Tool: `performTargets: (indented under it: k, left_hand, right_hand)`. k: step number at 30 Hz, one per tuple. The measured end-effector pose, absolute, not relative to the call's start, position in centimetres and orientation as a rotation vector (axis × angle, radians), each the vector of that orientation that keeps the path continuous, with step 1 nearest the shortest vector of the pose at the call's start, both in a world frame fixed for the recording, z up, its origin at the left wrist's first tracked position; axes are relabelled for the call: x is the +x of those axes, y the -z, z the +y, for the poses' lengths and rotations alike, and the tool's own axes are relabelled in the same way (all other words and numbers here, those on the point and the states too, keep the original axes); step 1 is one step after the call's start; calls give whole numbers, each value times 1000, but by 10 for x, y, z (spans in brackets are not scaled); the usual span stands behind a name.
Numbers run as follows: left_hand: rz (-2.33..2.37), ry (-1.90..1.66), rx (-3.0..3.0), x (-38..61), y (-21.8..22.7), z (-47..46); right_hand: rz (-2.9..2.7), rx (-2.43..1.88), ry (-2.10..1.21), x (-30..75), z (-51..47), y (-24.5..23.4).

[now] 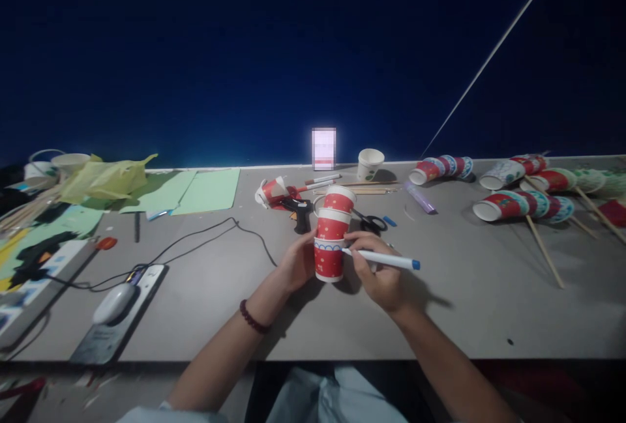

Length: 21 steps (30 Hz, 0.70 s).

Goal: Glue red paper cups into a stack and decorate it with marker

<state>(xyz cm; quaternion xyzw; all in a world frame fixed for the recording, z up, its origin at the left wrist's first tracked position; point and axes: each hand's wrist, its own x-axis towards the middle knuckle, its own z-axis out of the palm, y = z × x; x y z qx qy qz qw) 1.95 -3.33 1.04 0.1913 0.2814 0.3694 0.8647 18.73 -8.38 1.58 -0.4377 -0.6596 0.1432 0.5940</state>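
Note:
A stack of three red and white paper cups (331, 234) stands upside down on the grey table (469, 292). My left hand (296, 263) is wrapped around the bottom cup from the left. My right hand (379, 273) grips a white marker with a blue cap (386, 259), its tip touching the bottom cup's right side.
Behind the cups lie a black glue gun (299, 212), scissors (372, 221), a cut red cup (272, 191) and a white cup (370, 163). Rows of nested cups on sticks (521, 206) lie at the right. Green paper (205, 191), a cable and a power strip (120, 306) sit at the left.

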Motion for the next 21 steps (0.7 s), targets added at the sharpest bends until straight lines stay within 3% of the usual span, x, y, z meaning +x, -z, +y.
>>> performTargets:
  k: [21]
  left_hand:
    - [564,-749,421,21,-3,-34]
  right_hand:
    - [-1509,-1029,-363,186,-84,-17]
